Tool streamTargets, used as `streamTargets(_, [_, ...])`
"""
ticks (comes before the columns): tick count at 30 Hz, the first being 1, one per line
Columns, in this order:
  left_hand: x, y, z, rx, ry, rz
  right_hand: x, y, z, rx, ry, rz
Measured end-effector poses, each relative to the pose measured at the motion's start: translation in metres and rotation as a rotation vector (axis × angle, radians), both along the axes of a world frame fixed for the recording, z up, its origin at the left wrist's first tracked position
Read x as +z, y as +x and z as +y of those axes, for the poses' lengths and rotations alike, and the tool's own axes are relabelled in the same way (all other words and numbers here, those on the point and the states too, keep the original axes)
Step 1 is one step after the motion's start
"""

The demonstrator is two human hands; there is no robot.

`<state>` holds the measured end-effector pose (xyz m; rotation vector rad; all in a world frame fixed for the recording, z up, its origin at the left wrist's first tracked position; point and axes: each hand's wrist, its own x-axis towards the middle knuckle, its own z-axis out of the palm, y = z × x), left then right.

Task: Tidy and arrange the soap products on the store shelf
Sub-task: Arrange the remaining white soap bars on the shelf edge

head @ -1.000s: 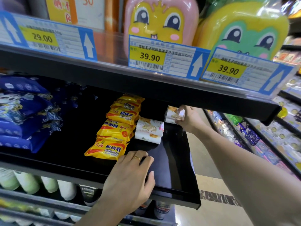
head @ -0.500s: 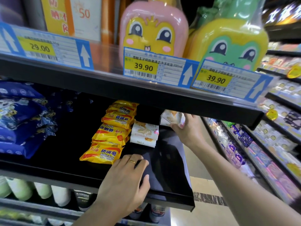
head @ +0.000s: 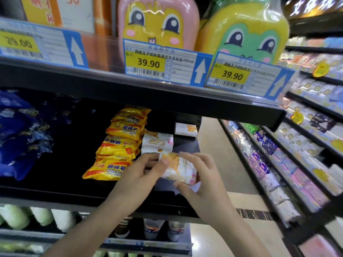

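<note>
A white soap bar with a pale orange print [head: 182,168] is held above the front of the black shelf [head: 55,191]. My left hand [head: 141,175] pinches its left end and my right hand [head: 202,184] grips its right side and underside. Just behind it lies a short stack of the same white soap bars [head: 157,142]. One more white bar [head: 185,129] lies at the back right of the shelf. A row of yellow sulfur soap packs [head: 118,145] runs front to back left of the white bars.
Blue bags [head: 20,134] fill the shelf's left side. The shelf above carries price tags [head: 159,64] and two cartoon-faced bottles, pink [head: 157,23] and green [head: 248,34]. White bottles [head: 40,216] stand on the shelf below. Another shelving run [head: 297,149] lines the aisle at right.
My right hand has brought a white soap bar from the back right of the shelf to the front. My left hand left the shelf edge and took hold of the bar's left end.
</note>
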<state>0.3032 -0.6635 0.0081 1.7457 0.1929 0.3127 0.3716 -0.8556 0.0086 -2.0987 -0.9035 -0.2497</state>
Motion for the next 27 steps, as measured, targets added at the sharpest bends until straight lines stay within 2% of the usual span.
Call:
streamTargets(2, [0.002,0.003,-0.002,-0.058,-0.120,0.056,-0.003,-0.009,0.003,0.033,0.019,-0.016])
streamTargets(5, [0.002,0.000,-0.003,-0.043,-0.186,0.066,-0.001,-0.018,0.007,0.027,0.036,0.006])
streamTargets(9, [0.000,-0.005,0.000,-0.045,-0.201,0.064,0.001,-0.028,0.005,-0.048,0.142,0.173])
streamTargets(12, [-0.001,-0.010,0.003,-0.054,-0.226,0.045,0.011,-0.032,0.003,-0.152,0.309,0.527])
streamTargets(15, [0.000,-0.012,0.005,-0.072,-0.241,0.020,0.020,-0.029,0.004,-0.102,0.547,0.966])
streamTargets(18, [-0.001,-0.012,0.006,-0.100,-0.236,-0.012,0.029,-0.028,0.005,-0.005,0.598,1.193])
streamTargets(22, [-0.003,-0.013,0.007,-0.150,-0.224,-0.060,0.030,-0.026,0.007,0.066,0.590,1.287])
streamTargets(27, [-0.003,-0.017,0.010,-0.210,-0.145,-0.099,0.028,-0.026,0.013,0.078,0.560,1.250])
